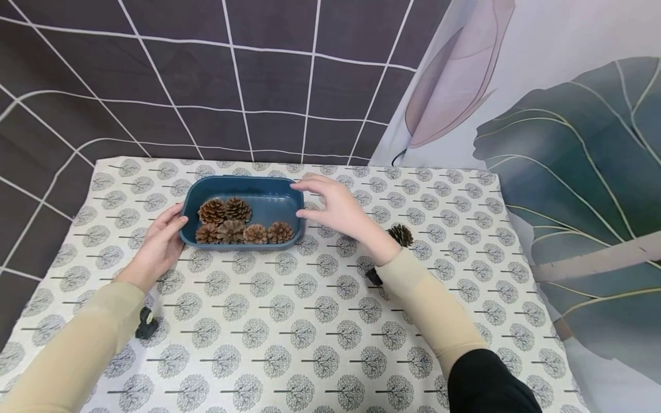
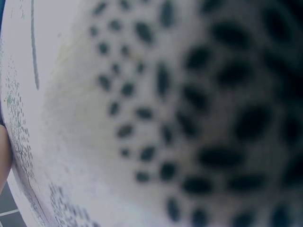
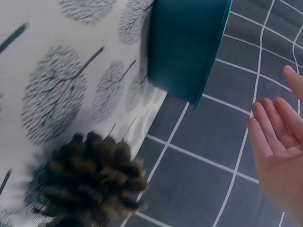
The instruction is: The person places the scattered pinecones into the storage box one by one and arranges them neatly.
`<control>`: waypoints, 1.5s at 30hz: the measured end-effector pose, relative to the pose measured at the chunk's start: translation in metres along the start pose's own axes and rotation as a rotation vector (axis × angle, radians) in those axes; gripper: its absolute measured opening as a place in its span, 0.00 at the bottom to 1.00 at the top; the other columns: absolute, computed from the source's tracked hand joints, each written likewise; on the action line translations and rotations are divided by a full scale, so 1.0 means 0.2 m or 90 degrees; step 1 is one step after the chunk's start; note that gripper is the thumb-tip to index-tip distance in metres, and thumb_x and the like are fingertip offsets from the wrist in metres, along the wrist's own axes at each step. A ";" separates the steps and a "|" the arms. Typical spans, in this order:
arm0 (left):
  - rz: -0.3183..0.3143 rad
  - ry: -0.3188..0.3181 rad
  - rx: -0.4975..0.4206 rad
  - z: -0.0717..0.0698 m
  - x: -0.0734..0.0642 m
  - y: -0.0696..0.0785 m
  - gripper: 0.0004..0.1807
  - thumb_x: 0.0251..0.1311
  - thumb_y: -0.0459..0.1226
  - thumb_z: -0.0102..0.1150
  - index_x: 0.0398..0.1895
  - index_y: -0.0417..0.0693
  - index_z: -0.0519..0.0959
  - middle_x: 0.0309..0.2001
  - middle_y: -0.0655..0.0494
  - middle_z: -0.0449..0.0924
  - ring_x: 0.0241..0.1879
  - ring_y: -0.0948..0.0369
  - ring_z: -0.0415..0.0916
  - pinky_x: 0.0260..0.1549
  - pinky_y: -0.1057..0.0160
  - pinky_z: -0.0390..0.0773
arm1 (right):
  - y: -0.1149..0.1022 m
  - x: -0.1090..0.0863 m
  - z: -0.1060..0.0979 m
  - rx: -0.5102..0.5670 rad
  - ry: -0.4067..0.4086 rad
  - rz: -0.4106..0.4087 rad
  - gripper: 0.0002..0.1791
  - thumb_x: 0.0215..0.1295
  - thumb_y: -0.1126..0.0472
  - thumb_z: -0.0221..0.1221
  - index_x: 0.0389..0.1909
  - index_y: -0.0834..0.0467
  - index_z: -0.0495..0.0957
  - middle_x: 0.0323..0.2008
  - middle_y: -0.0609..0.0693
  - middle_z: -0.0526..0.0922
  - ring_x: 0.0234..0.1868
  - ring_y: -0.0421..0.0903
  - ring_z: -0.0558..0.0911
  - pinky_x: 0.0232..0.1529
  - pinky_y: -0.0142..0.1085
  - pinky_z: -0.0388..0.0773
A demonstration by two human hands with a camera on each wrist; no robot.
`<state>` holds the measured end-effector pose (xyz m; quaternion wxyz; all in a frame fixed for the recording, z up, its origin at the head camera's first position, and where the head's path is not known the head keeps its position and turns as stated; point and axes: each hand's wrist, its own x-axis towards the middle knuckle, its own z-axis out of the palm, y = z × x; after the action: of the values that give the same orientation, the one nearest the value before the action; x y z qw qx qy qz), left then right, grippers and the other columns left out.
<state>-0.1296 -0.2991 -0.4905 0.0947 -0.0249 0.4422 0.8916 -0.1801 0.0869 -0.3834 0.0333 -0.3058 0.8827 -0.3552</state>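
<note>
A blue plastic bin point(image 1: 242, 247) stands near the far edge of the table, with several brown pine cones point(image 1: 230, 231) along its left and front. At its left end my left hand point(image 1: 161, 248) holds the rim, thumb on top and fingers along the outer wall. Over the right end hovers my right hand point(image 1: 335, 205), thumb and forefinger spread and nothing between them. The right wrist view shows this hand point(image 3: 281, 156) apart from the bin's wall point(image 3: 184, 47). A single darker pine cone point(image 1: 400, 235) lies on the cloth beside my right forearm.
A white tablecloth point(image 1: 273, 361) printed with grey trees covers the table. Behind it hangs a dark cloth point(image 1: 273, 80) with a white grid, and a leaf-patterned curtain point(image 1: 583, 172) is at the right. Blurred patterned cloth point(image 2: 142, 118) fills most of the left wrist view.
</note>
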 end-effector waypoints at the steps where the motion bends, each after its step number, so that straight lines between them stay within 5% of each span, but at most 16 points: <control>1: 0.000 -0.001 -0.004 0.00 0.00 0.00 0.21 0.80 0.23 0.44 0.60 0.50 0.83 0.58 0.61 0.88 0.55 0.66 0.85 0.56 0.72 0.84 | 0.01 -0.02 0.00 0.000 0.004 0.004 0.31 0.64 0.58 0.74 0.68 0.58 0.79 0.69 0.57 0.81 0.73 0.55 0.77 0.80 0.52 0.70; 21: 0.001 0.008 -0.017 0.01 -0.01 0.00 0.21 0.79 0.23 0.45 0.59 0.49 0.83 0.57 0.60 0.88 0.54 0.65 0.86 0.56 0.71 0.85 | 0.24 -0.38 -0.07 -0.024 0.020 0.081 0.31 0.63 0.60 0.74 0.67 0.60 0.79 0.68 0.60 0.81 0.73 0.60 0.76 0.81 0.57 0.65; 39: -0.002 0.004 -0.017 0.02 0.00 0.01 0.20 0.79 0.23 0.47 0.59 0.49 0.83 0.58 0.60 0.88 0.55 0.65 0.86 0.57 0.72 0.84 | 0.41 -0.54 -0.12 -0.055 0.039 0.117 0.31 0.63 0.62 0.74 0.67 0.60 0.78 0.69 0.61 0.80 0.70 0.62 0.79 0.73 0.60 0.75; 45: -0.002 0.005 -0.022 0.02 0.00 0.01 0.20 0.79 0.23 0.47 0.59 0.49 0.83 0.57 0.59 0.88 0.54 0.65 0.86 0.57 0.71 0.83 | 0.44 -0.57 -0.14 -0.079 0.018 0.124 0.33 0.62 0.61 0.75 0.68 0.59 0.78 0.70 0.61 0.79 0.71 0.63 0.77 0.77 0.60 0.70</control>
<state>-0.1294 -0.2969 -0.4871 0.0940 -0.0312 0.4274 0.8986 -0.1415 0.2174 -0.4380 0.0359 -0.2147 0.9290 -0.2993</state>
